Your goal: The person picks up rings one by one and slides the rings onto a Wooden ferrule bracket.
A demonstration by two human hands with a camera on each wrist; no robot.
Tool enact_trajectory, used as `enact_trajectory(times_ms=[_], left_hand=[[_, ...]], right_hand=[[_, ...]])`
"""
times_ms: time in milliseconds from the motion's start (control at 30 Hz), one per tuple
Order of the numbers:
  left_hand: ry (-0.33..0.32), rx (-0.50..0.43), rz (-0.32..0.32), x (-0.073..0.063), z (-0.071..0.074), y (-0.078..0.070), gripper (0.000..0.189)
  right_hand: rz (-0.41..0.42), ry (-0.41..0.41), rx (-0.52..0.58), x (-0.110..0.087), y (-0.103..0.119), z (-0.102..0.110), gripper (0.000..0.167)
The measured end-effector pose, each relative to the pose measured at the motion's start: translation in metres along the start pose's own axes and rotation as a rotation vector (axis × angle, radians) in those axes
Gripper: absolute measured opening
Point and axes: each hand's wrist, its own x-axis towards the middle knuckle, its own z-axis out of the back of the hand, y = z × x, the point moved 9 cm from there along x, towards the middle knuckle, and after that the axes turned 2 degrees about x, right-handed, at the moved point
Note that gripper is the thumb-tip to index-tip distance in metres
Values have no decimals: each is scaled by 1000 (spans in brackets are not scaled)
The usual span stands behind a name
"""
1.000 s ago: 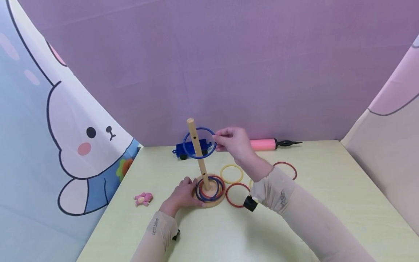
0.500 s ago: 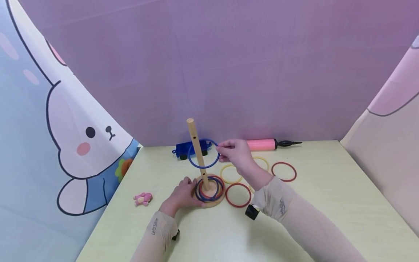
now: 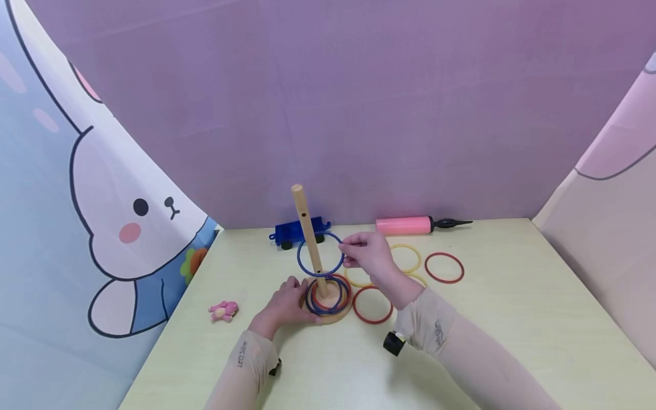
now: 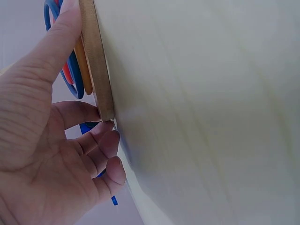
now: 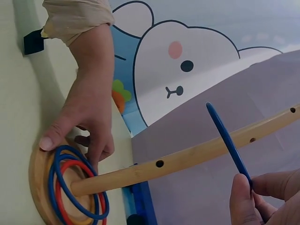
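Note:
In the head view my right hand (image 3: 370, 253) pinches a blue ring (image 3: 299, 257) between thumb and forefinger. The ring encircles the wooden post (image 3: 309, 236), well above the base and tilted. My left hand (image 3: 287, 304) grips the left side of the round wooden base (image 3: 335, 319). In the left wrist view its thumb (image 4: 56, 42) lies over the base's edge, with the forefinger bent against the rim. Several rings rest around the post's foot, among them a blue ring (image 5: 52, 192) and a red ring (image 5: 59, 193) in the right wrist view.
Right of the base lie a red ring (image 3: 373, 323), another red ring (image 3: 444, 281) and several yellow rings. Behind stand a blue toy wagon (image 3: 289, 232) and a pink hand pump (image 3: 405, 225), near the purple backdrop (image 3: 410, 114). A pink toy figure (image 3: 224, 311) lies at left.
My right hand has come down and slightly right, lowering the blue ring along the post. The left hand has stayed on the base.

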Motion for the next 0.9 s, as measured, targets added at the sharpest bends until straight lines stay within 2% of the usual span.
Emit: enact_trajectory(times_ms=[700,900], left_hand=[[-7,9,-31,0,3,-3,116],[8,9,-12,1,1,-1,116]], right_hand=[[-79,-65,-1,1,-63,15,13],[-77,-63,21,2,-82,13,15]])
